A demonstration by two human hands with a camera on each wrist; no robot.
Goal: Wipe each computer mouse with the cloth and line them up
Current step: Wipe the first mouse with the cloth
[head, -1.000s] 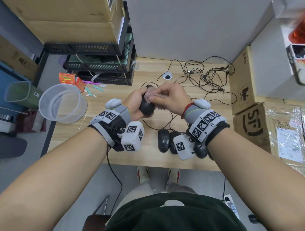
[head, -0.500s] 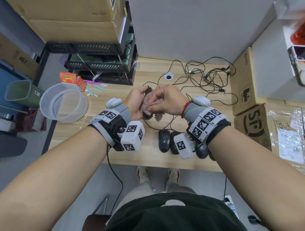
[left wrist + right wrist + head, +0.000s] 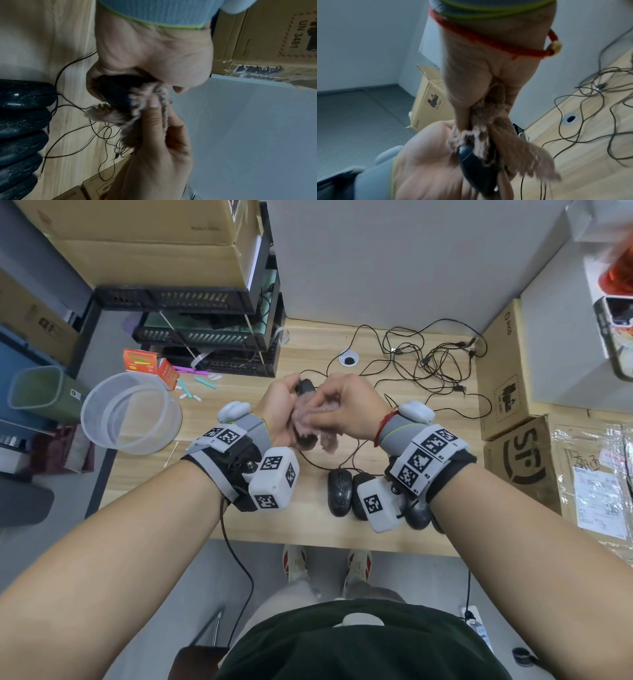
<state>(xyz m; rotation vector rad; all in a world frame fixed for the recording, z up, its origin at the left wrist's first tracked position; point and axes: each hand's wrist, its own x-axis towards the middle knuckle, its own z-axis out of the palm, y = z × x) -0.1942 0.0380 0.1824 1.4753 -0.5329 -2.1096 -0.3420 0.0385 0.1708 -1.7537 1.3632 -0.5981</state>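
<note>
My left hand point(image 3: 279, 409) grips a black wired mouse point(image 3: 306, 387) above the middle of the wooden table point(image 3: 191, 498). My right hand point(image 3: 349, 405) pinches a fuzzy pink-brown cloth point(image 3: 310, 416) and presses it on the mouse's back; a loose end hangs below. In the left wrist view the left hand point(image 3: 154, 60) cups the mouse point(image 3: 118, 92) while the cloth point(image 3: 137, 119) wraps its side. The right wrist view shows the right hand point(image 3: 479, 81) bunching the cloth point(image 3: 489, 119) over the mouse point(image 3: 476, 165). Several black mice point(image 3: 339, 491) lie side by side near the front edge, partly hidden by my right wrist.
Tangled black cables point(image 3: 428, 361) spread over the back of the table. A clear plastic tub point(image 3: 130, 412) stands at the left edge beside an orange box point(image 3: 140, 361). Black crates point(image 3: 205, 337) stand at the back left. Cardboard boxes point(image 3: 513, 453) close off the right side.
The right hand has drawn the cloth from the mouse's far end down toward its near end, baring the far tip. The left hand keeps its hold in the same place.
</note>
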